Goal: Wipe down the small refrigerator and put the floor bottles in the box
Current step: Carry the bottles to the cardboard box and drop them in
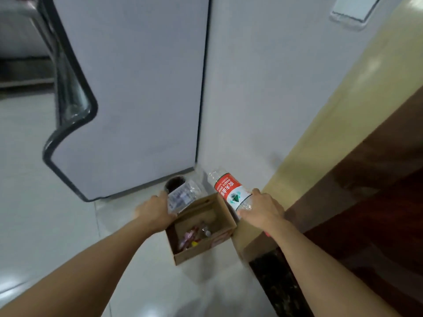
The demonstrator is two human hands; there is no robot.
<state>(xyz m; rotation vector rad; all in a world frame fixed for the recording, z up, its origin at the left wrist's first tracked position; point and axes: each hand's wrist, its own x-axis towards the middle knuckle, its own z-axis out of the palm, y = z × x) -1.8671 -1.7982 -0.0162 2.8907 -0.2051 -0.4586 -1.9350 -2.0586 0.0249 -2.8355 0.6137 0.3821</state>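
Note:
An open cardboard box (201, 251) stands on the tiled floor beside the white refrigerator (137, 88); several small items lie in its bottom. My left hand (155, 212) grips a clear plastic bottle with a pale label (183, 196) over the box's far left corner. My right hand (261, 210) grips a clear bottle with a red and white label (230, 191), held tilted just above the box's right edge. A dark round thing (175, 183), too blurred to name, sits on the floor behind the left bottle.
The white wall (263, 88) rises right of the refrigerator, with a white switch plate (352, 8) high up. A yellow door frame (320, 138) and dark wooden door (377, 213) close off the right. Glossy floor tiles (57, 202) spread to the left and toward me.

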